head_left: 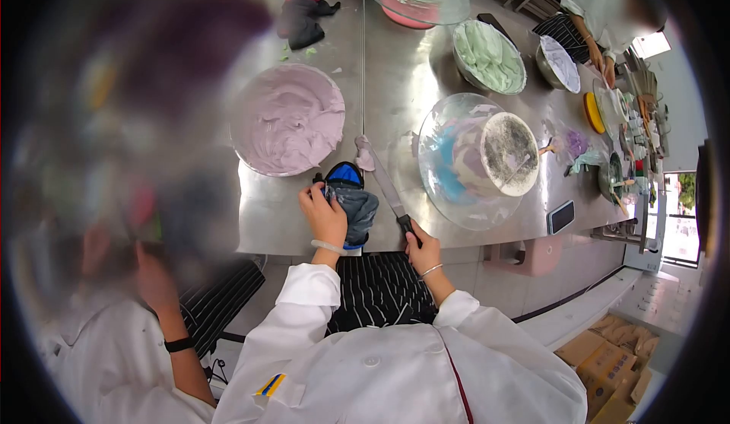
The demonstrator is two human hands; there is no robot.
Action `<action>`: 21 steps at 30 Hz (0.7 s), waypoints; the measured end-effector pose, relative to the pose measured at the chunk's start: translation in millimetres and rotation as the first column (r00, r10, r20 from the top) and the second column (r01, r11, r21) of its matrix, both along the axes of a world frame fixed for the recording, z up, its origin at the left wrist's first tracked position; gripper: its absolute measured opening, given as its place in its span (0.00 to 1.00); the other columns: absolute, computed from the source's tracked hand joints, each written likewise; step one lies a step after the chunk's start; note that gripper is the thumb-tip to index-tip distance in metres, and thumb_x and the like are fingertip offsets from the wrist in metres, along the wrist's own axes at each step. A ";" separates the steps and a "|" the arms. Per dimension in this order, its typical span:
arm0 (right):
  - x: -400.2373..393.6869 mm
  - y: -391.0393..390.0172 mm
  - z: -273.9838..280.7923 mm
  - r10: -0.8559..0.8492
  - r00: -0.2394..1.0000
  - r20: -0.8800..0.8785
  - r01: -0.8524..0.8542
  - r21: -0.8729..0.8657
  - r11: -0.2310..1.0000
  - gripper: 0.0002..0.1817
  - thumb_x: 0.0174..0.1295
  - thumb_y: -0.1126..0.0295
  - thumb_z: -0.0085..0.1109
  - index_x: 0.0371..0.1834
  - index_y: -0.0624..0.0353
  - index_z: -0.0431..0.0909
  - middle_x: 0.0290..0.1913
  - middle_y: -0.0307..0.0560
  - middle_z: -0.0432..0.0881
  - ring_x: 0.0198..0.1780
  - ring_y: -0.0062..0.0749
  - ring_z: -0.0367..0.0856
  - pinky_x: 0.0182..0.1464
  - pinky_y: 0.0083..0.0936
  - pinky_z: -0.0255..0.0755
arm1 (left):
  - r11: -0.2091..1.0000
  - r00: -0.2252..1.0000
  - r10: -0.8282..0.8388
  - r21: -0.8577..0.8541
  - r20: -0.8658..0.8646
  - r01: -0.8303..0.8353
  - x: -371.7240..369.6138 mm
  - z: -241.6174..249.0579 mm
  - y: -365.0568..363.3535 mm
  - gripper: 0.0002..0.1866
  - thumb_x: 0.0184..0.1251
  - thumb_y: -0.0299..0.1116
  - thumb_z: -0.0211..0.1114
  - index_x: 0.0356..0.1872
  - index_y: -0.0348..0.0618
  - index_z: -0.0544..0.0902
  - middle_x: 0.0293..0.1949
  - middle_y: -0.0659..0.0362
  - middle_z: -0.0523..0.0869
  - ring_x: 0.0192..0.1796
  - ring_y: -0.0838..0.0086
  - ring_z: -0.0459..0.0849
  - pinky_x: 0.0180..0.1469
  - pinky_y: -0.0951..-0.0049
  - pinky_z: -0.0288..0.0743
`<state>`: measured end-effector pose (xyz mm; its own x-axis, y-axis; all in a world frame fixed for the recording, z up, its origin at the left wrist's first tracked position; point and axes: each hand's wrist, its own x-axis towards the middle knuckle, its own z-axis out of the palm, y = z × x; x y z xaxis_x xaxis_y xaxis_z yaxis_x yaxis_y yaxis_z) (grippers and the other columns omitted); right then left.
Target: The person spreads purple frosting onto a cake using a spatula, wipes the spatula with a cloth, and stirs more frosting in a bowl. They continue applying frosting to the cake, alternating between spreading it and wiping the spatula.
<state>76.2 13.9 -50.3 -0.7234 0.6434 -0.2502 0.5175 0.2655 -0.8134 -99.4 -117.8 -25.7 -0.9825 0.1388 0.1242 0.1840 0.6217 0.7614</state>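
My left hand (325,217) grips a dark grey cloth (357,207) with a bright blue lining, at the table's front edge. My right hand (423,246) is wrapped round the black handle of a palette knife (388,188). Its long metal blade points away from me, and pale lilac cream clings to the tip. Just beyond the cloth, to the left, stands a bowl of lilac cream (289,116). Right of the knife, a round cake (509,154) with a speckled grey top sits on a clear turntable (449,207) smeared with blue and lilac.
Farther back are a bowl of green cream (489,55), a bowl of pale lilac cream (560,64) and another cake stand (411,13). A phone (561,217) lies near the right edge. Dark cloths (306,21) lie at the back. Co-workers stand at left and far right.
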 end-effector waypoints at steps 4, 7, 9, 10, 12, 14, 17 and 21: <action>-4.4 -2.4 10.3 -0.006 1.000 0.012 0.008 -0.098 0.995 0.18 0.58 0.71 0.51 0.53 0.58 0.70 0.12 0.38 0.70 0.11 0.16 0.65 0.14 0.16 0.61 | 0.997 0.999 0.022 -0.073 -0.042 -0.025 -10.9 2.9 4.7 0.19 0.44 0.18 0.58 0.42 0.35 0.70 0.43 0.46 0.65 0.48 0.52 0.65 0.52 0.60 0.59; -4.3 -4.2 16.4 0.039 0.998 0.053 -0.031 -0.142 0.989 0.19 0.59 0.70 0.49 0.55 0.57 0.69 0.13 0.38 0.71 0.11 0.16 0.65 0.12 0.16 0.59 | 0.999 1.000 -0.008 -0.039 -0.014 0.007 -12.7 -2.5 8.3 0.19 0.43 0.18 0.58 0.41 0.36 0.70 0.44 0.46 0.65 0.49 0.52 0.65 0.52 0.60 0.59; -3.6 -3.5 29.4 0.016 0.998 0.064 0.010 -0.393 0.920 0.20 0.60 0.69 0.49 0.57 0.56 0.66 0.14 0.39 0.70 0.11 0.17 0.64 0.12 0.16 0.58 | 0.996 0.999 -0.043 0.082 0.009 0.042 -12.6 -4.9 6.7 0.17 0.45 0.17 0.56 0.41 0.36 0.70 0.45 0.47 0.65 0.49 0.53 0.65 0.53 0.61 0.59; -2.3 -2.3 33.7 -0.003 0.996 0.091 0.059 -0.616 0.786 0.21 0.61 0.68 0.48 0.58 0.55 0.64 0.15 0.40 0.70 0.11 0.18 0.63 0.11 0.16 0.56 | 0.996 0.999 -0.044 0.081 0.002 0.044 -12.1 -5.5 5.0 0.17 0.45 0.17 0.56 0.41 0.36 0.70 0.45 0.47 0.65 0.49 0.53 0.65 0.53 0.61 0.59; 6.0 1.9 33.5 -0.047 0.997 0.066 0.081 -0.745 0.662 0.21 0.61 0.67 0.47 0.59 0.53 0.63 0.16 0.40 0.70 0.11 0.19 0.62 0.11 0.15 0.55 | 0.962 0.999 -0.041 0.270 -0.014 0.043 -8.1 -4.3 0.3 0.16 0.47 0.17 0.54 0.41 0.35 0.69 0.45 0.47 0.65 0.49 0.54 0.65 0.54 0.62 0.58; 14.6 6.5 35.5 -0.100 0.994 0.051 0.091 -0.888 0.451 0.23 0.61 0.67 0.47 0.60 0.53 0.61 0.17 0.41 0.69 0.11 0.19 0.61 0.10 0.14 0.53 | 0.958 0.999 -0.010 0.287 -0.037 0.021 -2.5 0.9 -9.3 0.16 0.46 0.16 0.54 0.40 0.35 0.69 0.43 0.48 0.65 0.48 0.55 0.66 0.54 0.64 0.58; 21.0 7.0 57.0 -0.072 0.997 0.013 0.043 -0.905 0.422 0.22 0.62 0.67 0.47 0.60 0.54 0.61 0.17 0.41 0.69 0.11 0.19 0.61 0.10 0.14 0.53 | 0.948 0.997 0.041 0.319 -0.065 -0.018 8.7 18.2 -25.1 0.15 0.46 0.16 0.53 0.39 0.35 0.67 0.42 0.49 0.66 0.46 0.57 0.66 0.53 0.66 0.58; 19.6 -4.7 92.3 -0.044 0.997 -0.070 -0.037 -0.858 0.512 0.22 0.61 0.67 0.47 0.59 0.54 0.62 0.18 0.41 0.70 0.11 0.18 0.61 0.10 0.13 0.53 | 0.962 0.992 0.097 0.265 -0.080 -0.073 22.1 16.5 -50.7 0.15 0.48 0.18 0.55 0.40 0.35 0.67 0.41 0.49 0.66 0.46 0.56 0.66 0.53 0.64 0.58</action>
<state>95.9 9.2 42.1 -0.7634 0.1465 -0.6291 0.4464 -0.5842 -0.6778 -77.2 -168.5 -9.2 -0.9722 0.0060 0.2342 0.2150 0.4202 0.8816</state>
